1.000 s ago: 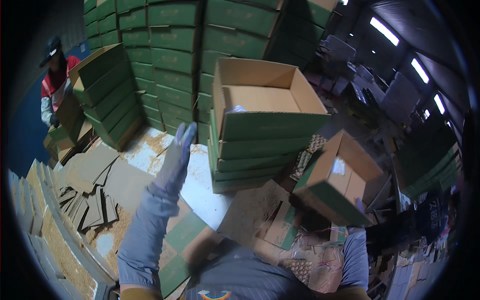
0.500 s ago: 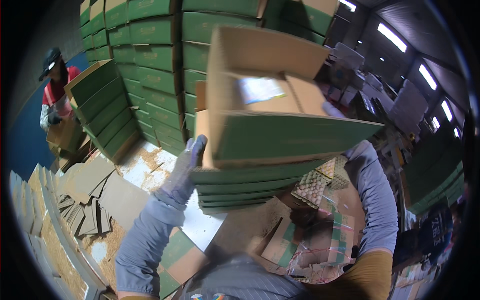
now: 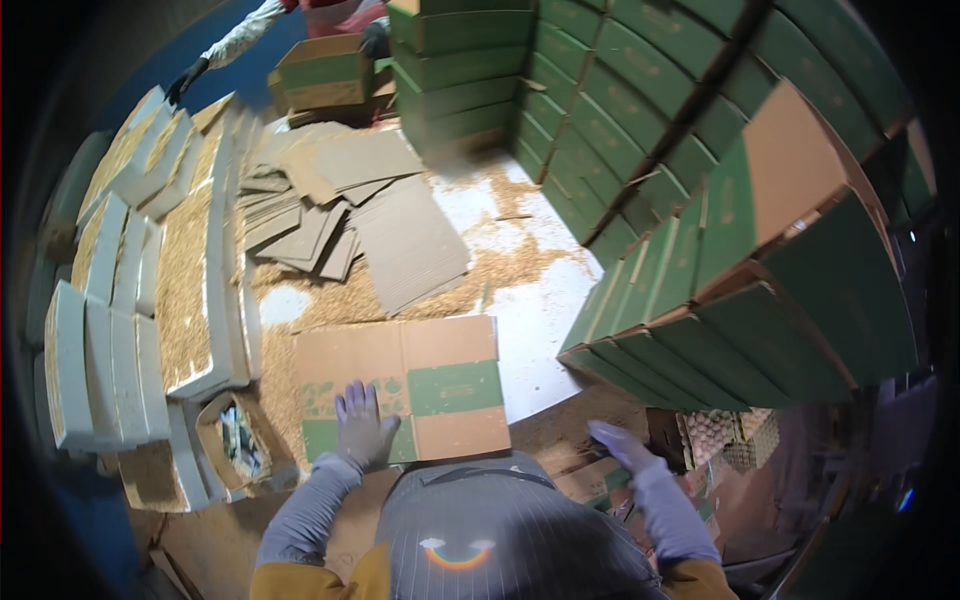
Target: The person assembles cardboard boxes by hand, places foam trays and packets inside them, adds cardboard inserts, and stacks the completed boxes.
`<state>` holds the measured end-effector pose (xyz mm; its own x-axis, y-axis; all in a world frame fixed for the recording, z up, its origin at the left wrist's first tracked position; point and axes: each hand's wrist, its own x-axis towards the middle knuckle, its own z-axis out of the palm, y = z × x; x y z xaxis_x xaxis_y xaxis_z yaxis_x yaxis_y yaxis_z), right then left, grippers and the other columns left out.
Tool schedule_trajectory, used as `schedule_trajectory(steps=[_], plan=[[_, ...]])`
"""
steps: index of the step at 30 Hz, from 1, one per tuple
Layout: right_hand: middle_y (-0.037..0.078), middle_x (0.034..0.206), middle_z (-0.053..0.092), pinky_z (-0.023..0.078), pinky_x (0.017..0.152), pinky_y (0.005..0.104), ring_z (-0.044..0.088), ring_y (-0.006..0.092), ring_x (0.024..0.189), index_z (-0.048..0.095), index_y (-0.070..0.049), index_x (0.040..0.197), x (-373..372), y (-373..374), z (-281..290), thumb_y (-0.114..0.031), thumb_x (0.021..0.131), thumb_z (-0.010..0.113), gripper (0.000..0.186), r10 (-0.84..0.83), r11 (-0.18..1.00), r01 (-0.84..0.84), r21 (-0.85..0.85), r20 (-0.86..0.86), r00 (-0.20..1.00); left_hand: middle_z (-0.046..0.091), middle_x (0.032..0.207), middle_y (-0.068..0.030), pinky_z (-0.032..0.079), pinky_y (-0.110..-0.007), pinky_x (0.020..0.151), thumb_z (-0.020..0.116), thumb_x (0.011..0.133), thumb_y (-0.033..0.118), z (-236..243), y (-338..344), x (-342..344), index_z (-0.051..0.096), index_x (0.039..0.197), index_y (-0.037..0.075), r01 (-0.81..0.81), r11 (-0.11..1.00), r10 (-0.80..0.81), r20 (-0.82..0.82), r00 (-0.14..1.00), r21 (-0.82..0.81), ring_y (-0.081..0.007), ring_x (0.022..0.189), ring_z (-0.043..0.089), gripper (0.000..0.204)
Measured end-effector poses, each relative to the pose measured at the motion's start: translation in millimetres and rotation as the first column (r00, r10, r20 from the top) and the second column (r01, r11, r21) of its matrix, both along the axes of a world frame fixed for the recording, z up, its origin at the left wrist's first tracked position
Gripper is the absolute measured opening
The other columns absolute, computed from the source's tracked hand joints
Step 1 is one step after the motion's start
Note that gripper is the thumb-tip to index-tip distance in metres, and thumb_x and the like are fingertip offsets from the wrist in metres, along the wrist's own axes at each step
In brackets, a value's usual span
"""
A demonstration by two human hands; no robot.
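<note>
My gloved left hand (image 3: 365,425) lies palm down, fingers spread, on a flattened tan-and-green cardboard box (image 3: 450,385) just in front of my dark striped apron (image 3: 465,530). My gloved right hand (image 3: 625,445) hangs right of the cardboard, fingers stretched out and slightly blurred, holding nothing. Beyond it stands a stack of green open-top cartons (image 3: 690,330), seen side-on at the right. Loose grey cardboard sheets (image 3: 400,240) lie on the sawdust-strewn white surface beyond the flattened box.
Sawdust-covered white foam boxes (image 3: 190,280) line the left, near a carton of small packets (image 3: 240,440). Green cartons (image 3: 620,90) form a wall behind. A gloved co-worker (image 3: 325,10) stands at upper left by a carton (image 3: 320,75). Egg trays (image 3: 720,435) sit at lower right.
My view has swung left and down. The carton I held is now out of my hands, apparently atop the right stack. Both hands have dropped, the left onto the flattened cardboard.
</note>
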<state>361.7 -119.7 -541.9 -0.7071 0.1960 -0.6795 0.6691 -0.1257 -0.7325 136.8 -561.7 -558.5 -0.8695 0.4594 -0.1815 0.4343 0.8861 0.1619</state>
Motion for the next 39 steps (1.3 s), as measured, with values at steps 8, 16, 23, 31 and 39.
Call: schedule_trajectory(steps=[8,16,23,31,39], plan=[[0.019,0.121,0.057,0.038,0.101,0.0398,0.052,0.0318,0.115,0.056,0.003,0.118,-199,-125,-63,-0.031,0.079,0.071,0.053,0.098,0.419,0.040,0.907,-0.088,0.991,0.019,0.149,-0.0290,0.005,-0.057,0.113,0.051,0.088,0.054,-24,27,71,0.025,0.144,-0.003,-0.040,0.990,0.035,0.035,0.999,0.138,-0.0435,0.141,0.012,0.084],[0.002,0.087,0.061,0.046,0.070,0.0203,0.057,0.0071,0.077,0.058,-0.002,0.106,-221,-91,81,-0.007,0.083,0.065,0.025,-0.242,0.960,0.107,-0.257,-0.582,0.776,0.036,0.143,-0.0217,0.018,-0.053,0.114,0.061,0.087,0.039,147,-41,-25,0.039,0.140,0.005,-0.168,0.912,0.350,-0.495,0.796,0.374,-0.0397,0.135,0.029,0.067],[0.020,0.143,0.038,0.021,0.114,0.0393,0.033,0.0307,0.135,0.041,0.003,0.135,-231,-126,122,-0.012,0.088,0.053,0.052,0.469,0.601,0.483,0.637,-0.770,0.432,0.067,0.077,-0.0163,0.051,-0.038,0.077,0.058,0.088,0.047,198,-67,-58,0.072,0.096,0.009,-0.183,0.958,0.215,-0.129,0.968,0.222,-0.0260,0.072,0.065,0.042],[0.006,0.120,0.056,0.020,0.108,0.0611,0.044,0.0306,0.118,0.055,-0.014,0.117,-202,-147,102,-0.023,0.078,0.068,0.042,0.970,0.165,0.348,0.923,-0.216,0.113,0.068,0.096,-0.0132,0.049,-0.038,0.080,0.055,0.091,0.040,220,-75,-89,0.071,0.103,0.012,-0.043,0.944,-0.012,0.163,0.987,0.327,-0.0284,0.090,0.064,0.035],[0.013,0.137,0.045,0.020,0.109,0.0591,0.040,0.0346,0.127,0.045,-0.010,0.134,-259,-188,158,-0.030,0.083,0.065,0.058,0.936,0.262,0.289,0.921,-0.316,0.158,0.069,0.105,-0.0088,0.047,-0.027,0.088,0.064,0.089,0.025,207,-86,-81,0.065,0.111,-0.002,-0.319,0.786,0.016,0.498,0.867,0.530,-0.0136,0.094,0.062,0.034]])
